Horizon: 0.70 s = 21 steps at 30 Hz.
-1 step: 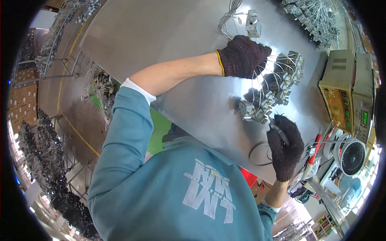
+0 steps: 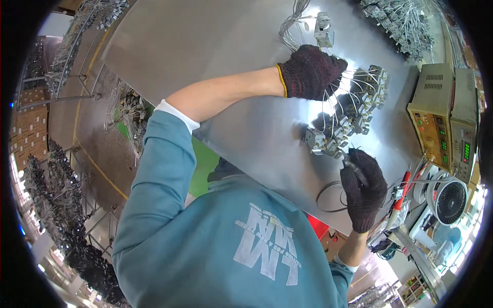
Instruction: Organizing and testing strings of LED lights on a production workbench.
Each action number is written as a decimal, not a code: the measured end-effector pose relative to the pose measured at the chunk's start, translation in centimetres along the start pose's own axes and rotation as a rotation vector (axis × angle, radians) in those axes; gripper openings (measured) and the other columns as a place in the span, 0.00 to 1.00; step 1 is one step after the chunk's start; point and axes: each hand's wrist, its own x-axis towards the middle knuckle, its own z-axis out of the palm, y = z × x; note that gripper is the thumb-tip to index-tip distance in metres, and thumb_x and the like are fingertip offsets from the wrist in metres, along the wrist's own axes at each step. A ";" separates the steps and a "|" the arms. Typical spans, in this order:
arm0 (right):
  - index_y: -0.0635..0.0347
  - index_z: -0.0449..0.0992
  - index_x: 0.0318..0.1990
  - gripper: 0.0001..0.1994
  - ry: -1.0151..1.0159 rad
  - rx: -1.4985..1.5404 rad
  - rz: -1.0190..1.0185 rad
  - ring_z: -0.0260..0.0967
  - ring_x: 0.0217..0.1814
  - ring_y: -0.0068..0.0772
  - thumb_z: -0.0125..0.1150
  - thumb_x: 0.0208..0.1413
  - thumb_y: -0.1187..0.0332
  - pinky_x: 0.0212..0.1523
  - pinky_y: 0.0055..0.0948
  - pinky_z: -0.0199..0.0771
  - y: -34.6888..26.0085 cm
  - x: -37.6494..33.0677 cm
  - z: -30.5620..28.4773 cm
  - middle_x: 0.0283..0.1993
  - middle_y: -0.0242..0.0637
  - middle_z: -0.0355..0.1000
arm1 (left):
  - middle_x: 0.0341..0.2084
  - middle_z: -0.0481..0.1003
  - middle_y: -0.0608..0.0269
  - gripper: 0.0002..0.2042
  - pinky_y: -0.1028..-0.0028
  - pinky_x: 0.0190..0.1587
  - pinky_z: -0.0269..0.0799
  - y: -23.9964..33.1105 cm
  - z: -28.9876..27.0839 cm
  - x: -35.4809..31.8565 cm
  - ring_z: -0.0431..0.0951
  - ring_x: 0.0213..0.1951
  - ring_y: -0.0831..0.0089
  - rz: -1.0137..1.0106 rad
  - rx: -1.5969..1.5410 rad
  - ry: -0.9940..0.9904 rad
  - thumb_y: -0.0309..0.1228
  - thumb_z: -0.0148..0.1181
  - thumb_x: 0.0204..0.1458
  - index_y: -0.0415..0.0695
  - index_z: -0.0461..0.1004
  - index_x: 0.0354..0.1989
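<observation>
My left hand (image 2: 314,72), in a dark knitted glove with a yellow cuff, is closed round a bundle of thin white wires (image 2: 333,109). These wires fan out to a row of small metal-and-grey electrical parts (image 2: 343,132) on the metal table. My right hand (image 2: 363,187), gloved the same way, has its fingers bent round a slim greyish pen-like tool (image 2: 355,169). Its tip points at the near end of the row; whether it touches cannot be told. Beyond my left hand lies a single whitish part (image 2: 323,32) beside more loose wires (image 2: 292,23).
Two bench instruments (image 2: 434,120) with lit displays stand on the right, near a small black fan (image 2: 448,201) and a red-handled tool (image 2: 403,191). A heap of wired parts (image 2: 400,25) sits at the far right. A dark cable loop (image 2: 319,199) lies beside my right hand.
My right hand has shifted very slightly nearer and to the left with the slim tool. My left hand stays in place on the wires.
</observation>
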 end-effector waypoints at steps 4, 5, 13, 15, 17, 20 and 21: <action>0.56 0.87 0.53 0.16 0.062 -0.124 -0.124 0.86 0.54 0.46 0.78 0.56 0.77 0.54 0.39 0.86 -0.2 0.1 1.4 0.56 0.44 0.86 | 0.31 0.83 0.55 0.18 0.49 0.35 0.81 0.2 0.2 0.1 0.87 0.34 0.50 -0.016 -0.055 -0.010 0.38 0.70 0.53 0.45 0.77 0.50; 0.55 0.87 0.53 0.18 0.040 -0.174 -0.150 0.86 0.54 0.46 0.79 0.55 0.76 0.53 0.40 0.86 -0.3 0.2 1.5 0.56 0.43 0.86 | 0.31 0.83 0.55 0.18 0.49 0.35 0.81 0.2 0.0 0.2 0.87 0.34 0.50 -0.013 -0.055 -0.010 0.38 0.70 0.53 0.45 0.77 0.50; 0.54 0.88 0.52 0.20 -0.002 -0.450 -0.333 0.85 0.53 0.49 0.79 0.50 0.80 0.51 0.42 0.85 -0.1 1.7 0.1 0.58 0.43 0.85 | 0.27 0.82 0.51 0.17 0.48 0.28 0.75 -0.1 0.7 0.1 0.86 0.28 0.51 -0.042 -0.005 0.116 0.41 0.67 0.52 0.41 0.76 0.43; 0.53 0.88 0.52 0.21 0.002 -0.481 -0.385 0.85 0.53 0.50 0.80 0.50 0.79 0.51 0.43 0.85 1.0 2.1 -0.6 0.58 0.42 0.85 | 0.28 0.82 0.51 0.17 0.49 0.29 0.75 0.1 0.7 0.0 0.86 0.29 0.51 -0.058 0.034 0.076 0.41 0.67 0.52 0.41 0.76 0.43; 0.52 0.88 0.51 0.21 -0.008 -0.526 -0.463 0.84 0.52 0.50 0.79 0.48 0.78 0.51 0.44 0.84 1.7 2.7 -1.5 0.57 0.40 0.85 | 0.28 0.82 0.51 0.17 0.49 0.29 0.75 0.0 1.0 -0.1 0.86 0.29 0.52 -0.069 0.068 0.038 0.41 0.67 0.52 0.41 0.76 0.42; 0.51 0.88 0.51 0.21 -0.115 -0.547 -0.507 0.84 0.52 0.49 0.79 0.48 0.78 0.51 0.44 0.84 1.3 4.1 -3.1 0.56 0.40 0.85 | 0.26 0.81 0.52 0.17 0.50 0.28 0.73 -0.2 1.7 -0.5 0.86 0.28 0.53 -0.003 0.285 0.057 0.41 0.67 0.52 0.41 0.76 0.41; 0.51 0.88 0.51 0.21 -0.114 -0.547 -0.505 0.84 0.52 0.49 0.79 0.48 0.78 0.51 0.44 0.84 0.9 4.6 -3.4 0.56 0.40 0.85 | 0.24 0.81 0.52 0.16 0.50 0.26 0.71 -0.4 1.6 -0.6 0.85 0.27 0.54 -0.015 0.227 0.079 0.41 0.67 0.52 0.41 0.75 0.39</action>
